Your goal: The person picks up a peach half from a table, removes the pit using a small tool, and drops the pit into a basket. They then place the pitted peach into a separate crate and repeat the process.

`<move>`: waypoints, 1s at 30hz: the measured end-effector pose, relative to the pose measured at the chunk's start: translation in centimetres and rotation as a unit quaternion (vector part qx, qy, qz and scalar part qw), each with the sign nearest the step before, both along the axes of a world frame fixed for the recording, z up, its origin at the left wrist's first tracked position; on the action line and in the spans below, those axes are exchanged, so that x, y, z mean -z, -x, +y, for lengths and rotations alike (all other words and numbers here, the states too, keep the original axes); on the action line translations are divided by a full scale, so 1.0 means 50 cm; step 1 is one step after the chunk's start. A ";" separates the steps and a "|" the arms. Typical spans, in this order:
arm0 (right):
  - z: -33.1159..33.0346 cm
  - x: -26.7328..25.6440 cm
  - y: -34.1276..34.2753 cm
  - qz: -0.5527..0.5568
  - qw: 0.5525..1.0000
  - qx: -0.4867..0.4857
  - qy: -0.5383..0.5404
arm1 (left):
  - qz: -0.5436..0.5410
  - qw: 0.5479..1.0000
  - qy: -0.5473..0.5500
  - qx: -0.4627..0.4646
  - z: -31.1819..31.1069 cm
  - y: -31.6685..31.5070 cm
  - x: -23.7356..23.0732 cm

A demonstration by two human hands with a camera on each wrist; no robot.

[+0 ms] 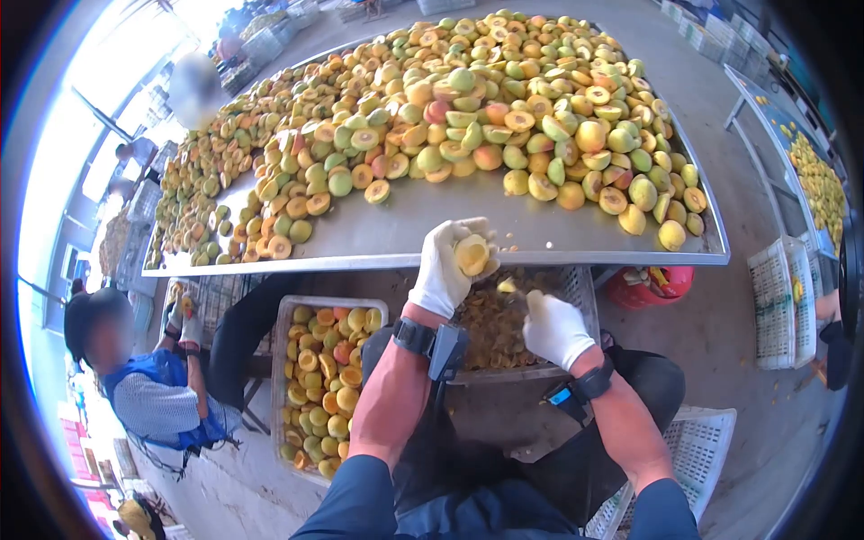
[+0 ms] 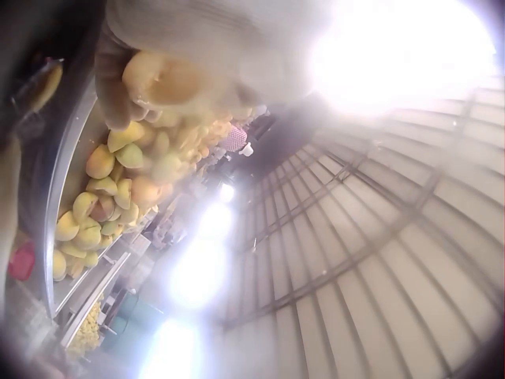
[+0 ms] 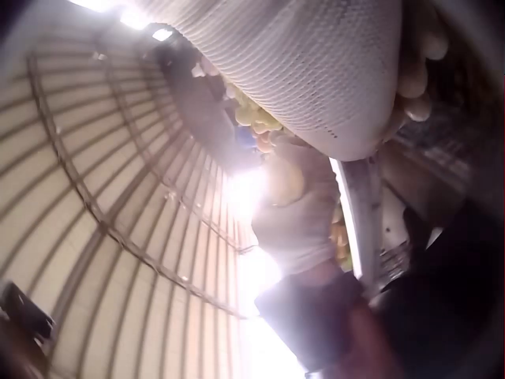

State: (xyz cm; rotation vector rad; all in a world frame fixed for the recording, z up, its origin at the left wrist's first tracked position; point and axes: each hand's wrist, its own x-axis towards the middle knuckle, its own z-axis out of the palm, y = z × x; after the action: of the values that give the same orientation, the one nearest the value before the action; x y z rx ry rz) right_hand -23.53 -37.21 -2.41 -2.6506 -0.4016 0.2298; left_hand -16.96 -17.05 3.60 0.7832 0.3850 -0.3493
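Observation:
My left hand [image 1: 454, 261], in a white knit glove, holds a yellow peach half [image 1: 472, 256] above the table's front edge, its cut face up. The same peach half [image 2: 162, 79] shows between the gloved fingers in the left wrist view. To the right and a little lower, my gloved right hand [image 1: 556, 328] is curled, blurred, round a small tool mostly hidden by the fingers. The metal end of the tool [image 2: 37, 85] shows in the left wrist view with a yellow piece at it. That yellow piece [image 1: 507, 285] lies between the two hands in the head view.
A metal table [image 1: 414, 220] bears a heap of halved peaches [image 1: 504, 117]. Below my hands stands a crate [image 1: 585, 301] of brown pits and scraps [image 1: 490, 337]. Another crate [image 1: 286, 310] of peach halves is left; a red bucket [image 1: 630, 290] is right. A person [image 1: 166, 396] sits at left.

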 end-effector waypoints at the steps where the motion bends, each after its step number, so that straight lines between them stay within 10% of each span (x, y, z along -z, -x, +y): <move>1: 0.004 0.001 0.011 -0.028 0.999 0.006 -0.020 | -0.048 0.997 -0.058 -0.017 0.004 0.007 -0.006; 6: 0.015 0.064 0.036 -0.018 0.998 -0.014 0.056 | -0.242 0.946 -0.202 -0.076 0.125 0.114 -0.067; 10: 0.020 0.122 0.054 0.136 0.972 -0.107 0.159 | -0.130 0.969 -0.114 -0.175 0.297 0.279 -0.064; 14: 0.037 0.115 0.082 0.108 0.969 -0.115 0.190 | -0.131 0.820 -0.499 -0.249 0.432 0.489 0.045; 16: 0.016 0.168 0.092 0.217 0.917 -0.184 0.280 | 0.002 0.910 -0.198 -0.364 0.446 0.592 0.048; 19: 0.031 0.138 0.102 0.172 0.943 -0.116 0.259 | 0.060 0.864 -0.316 -0.387 0.451 0.723 0.146; 26: 0.017 0.135 0.109 0.187 0.943 -0.104 0.256 | 0.035 0.565 -0.784 -0.256 0.353 0.765 0.305; 30: 0.011 0.133 0.104 0.199 0.932 -0.110 0.282 | -0.035 0.573 -0.810 -0.118 0.357 0.728 0.355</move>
State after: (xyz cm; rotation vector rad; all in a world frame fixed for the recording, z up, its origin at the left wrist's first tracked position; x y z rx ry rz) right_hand -28.75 -36.66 -9.08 -2.9891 -0.5595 1.0806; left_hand -53.38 0.79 -14.15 2.5362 0.7043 0.4726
